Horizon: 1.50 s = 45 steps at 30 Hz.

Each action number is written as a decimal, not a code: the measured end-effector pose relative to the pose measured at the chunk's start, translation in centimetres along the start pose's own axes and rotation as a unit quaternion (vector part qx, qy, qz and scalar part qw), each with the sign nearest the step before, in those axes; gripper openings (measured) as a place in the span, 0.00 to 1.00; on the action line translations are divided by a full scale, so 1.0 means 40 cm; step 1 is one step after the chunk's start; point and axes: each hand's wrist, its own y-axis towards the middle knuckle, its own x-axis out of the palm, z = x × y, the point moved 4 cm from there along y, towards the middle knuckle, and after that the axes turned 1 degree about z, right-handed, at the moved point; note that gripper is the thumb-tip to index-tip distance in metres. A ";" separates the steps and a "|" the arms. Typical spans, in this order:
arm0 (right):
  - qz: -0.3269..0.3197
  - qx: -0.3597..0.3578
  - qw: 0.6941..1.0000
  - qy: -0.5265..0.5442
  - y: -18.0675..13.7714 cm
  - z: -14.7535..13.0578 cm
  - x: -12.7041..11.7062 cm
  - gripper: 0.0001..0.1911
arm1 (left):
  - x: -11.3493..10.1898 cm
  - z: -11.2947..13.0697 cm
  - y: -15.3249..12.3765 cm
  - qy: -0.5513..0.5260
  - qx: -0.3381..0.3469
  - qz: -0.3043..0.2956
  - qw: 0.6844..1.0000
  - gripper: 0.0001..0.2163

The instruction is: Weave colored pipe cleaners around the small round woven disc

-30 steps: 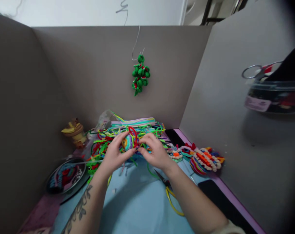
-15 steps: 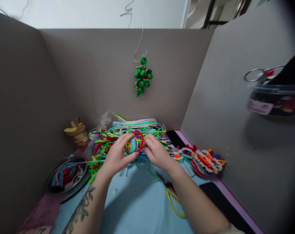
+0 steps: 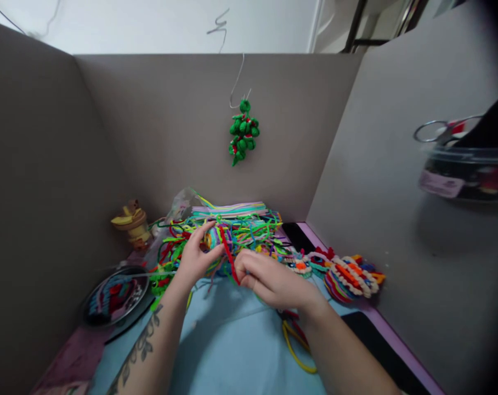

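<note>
My left hand [image 3: 197, 255] is closed around a striped, many-coloured pipe-cleaner piece [image 3: 213, 238], thumb and fingers on either side of it. A red pipe cleaner [image 3: 228, 253] runs from the striped piece down to my right hand [image 3: 259, 274], whose fingers are pinched on its lower end. Behind both hands lies a heap of coloured pipe cleaners [image 3: 257, 226]. Under my right forearm, yellow-handled scissors [image 3: 294, 351] rest on the blue cloth [image 3: 232, 345], their blades mostly hidden.
A green leafy ornament [image 3: 244, 131] hangs by wire on the grey back panel [image 3: 170, 126]. On the left stand a round dish [image 3: 117, 296] and a small yellow-brown figure [image 3: 133, 224]. Striped pipe-cleaner pieces [image 3: 350, 278] and a dark pad [image 3: 380, 345] lie right. A tub [image 3: 467, 170] hangs on the right panel.
The red pipe cleaner, earlier a loop at the striped piece's edge, now stretches out straight. My right hand has moved down and closed on its end.
</note>
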 end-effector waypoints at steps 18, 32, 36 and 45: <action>0.289 0.109 0.951 -0.014 0.011 0.118 -0.025 0.11 | 0.052 0.077 -0.037 -0.024 0.013 -0.139 0.990 0.27; 0.258 0.099 0.958 -0.076 0.007 0.137 -0.029 0.11 | 0.060 0.069 -0.040 -0.003 0.025 -0.141 0.990 0.27; 0.242 0.121 0.962 -0.034 0.007 0.154 -0.028 0.10 | 0.065 0.064 -0.042 -0.007 0.020 -0.149 0.989 0.28; 0.230 0.170 0.957 0.048 0.004 0.167 -0.024 0.03 | 0.062 0.078 -0.044 0.006 0.054 -0.166 0.985 0.28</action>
